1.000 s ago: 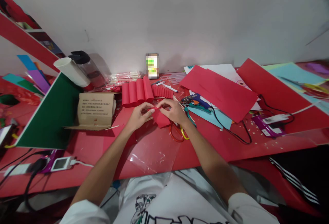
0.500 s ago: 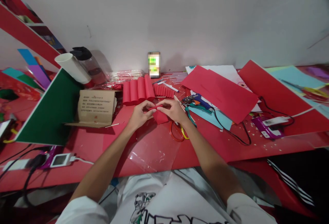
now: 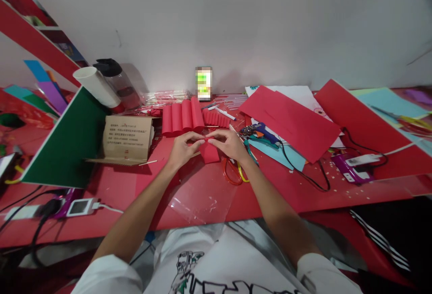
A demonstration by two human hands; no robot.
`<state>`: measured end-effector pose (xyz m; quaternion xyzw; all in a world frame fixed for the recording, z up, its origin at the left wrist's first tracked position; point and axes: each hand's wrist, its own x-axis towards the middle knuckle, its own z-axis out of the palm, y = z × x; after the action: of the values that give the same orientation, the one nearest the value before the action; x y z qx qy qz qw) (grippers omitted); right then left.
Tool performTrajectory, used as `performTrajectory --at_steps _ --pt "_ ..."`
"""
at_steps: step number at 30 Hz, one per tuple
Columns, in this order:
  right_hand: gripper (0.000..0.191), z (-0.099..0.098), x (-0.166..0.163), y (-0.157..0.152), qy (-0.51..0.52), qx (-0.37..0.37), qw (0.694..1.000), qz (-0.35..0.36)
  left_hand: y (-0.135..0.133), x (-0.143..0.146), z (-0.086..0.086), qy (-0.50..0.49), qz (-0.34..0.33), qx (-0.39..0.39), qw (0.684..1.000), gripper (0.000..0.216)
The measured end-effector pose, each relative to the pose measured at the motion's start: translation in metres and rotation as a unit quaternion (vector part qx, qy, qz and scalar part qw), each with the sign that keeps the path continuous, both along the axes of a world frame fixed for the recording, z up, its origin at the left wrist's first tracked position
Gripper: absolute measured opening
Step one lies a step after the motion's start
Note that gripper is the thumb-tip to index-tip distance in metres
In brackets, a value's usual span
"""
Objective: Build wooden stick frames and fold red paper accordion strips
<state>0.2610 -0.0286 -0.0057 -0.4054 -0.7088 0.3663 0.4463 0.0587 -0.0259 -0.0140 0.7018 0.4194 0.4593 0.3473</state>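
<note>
A small piece of red paper (image 3: 209, 153) hangs between my hands, its upper edge pinched by the fingertips. My left hand (image 3: 185, 150) grips it from the left, thumb and forefinger together. From the other side my right hand (image 3: 230, 144) holds the same edge, fingertips almost meeting the left ones. Just behind them stand several large red paper rolls (image 3: 182, 117) in a row, and to their right lies a row of thin red paper rolls (image 3: 218, 117). Scissors with red and yellow handles (image 3: 232, 172) rest beside my right wrist.
A cardboard box (image 3: 126, 138) and a green board (image 3: 67, 136) stand on the left. To the right are a glue gun (image 3: 259, 129), red sheets (image 3: 290, 120) and a purple power strip (image 3: 351, 168). A phone (image 3: 204, 83) leans on the wall.
The upper edge of the red paper, rolled up between the fingers before, now shows as a flatter, longer piece hanging down. Both hands stay in nearly the same place.
</note>
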Motion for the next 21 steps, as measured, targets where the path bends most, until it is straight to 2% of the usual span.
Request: performTrajectory --at_steps 13,21 --pt "0.013 -0.009 -0.001 0.006 -0.001 -0.011 1.0 -0.008 0.0 -0.001 -0.004 0.053 -0.003 0.028 0.998 0.015" --pt "0.011 -0.013 -0.011 0.002 -0.057 -0.003 0.998 -0.014 0.001 -0.003 -0.007 0.137 -0.016 -0.003 0.99 0.011"
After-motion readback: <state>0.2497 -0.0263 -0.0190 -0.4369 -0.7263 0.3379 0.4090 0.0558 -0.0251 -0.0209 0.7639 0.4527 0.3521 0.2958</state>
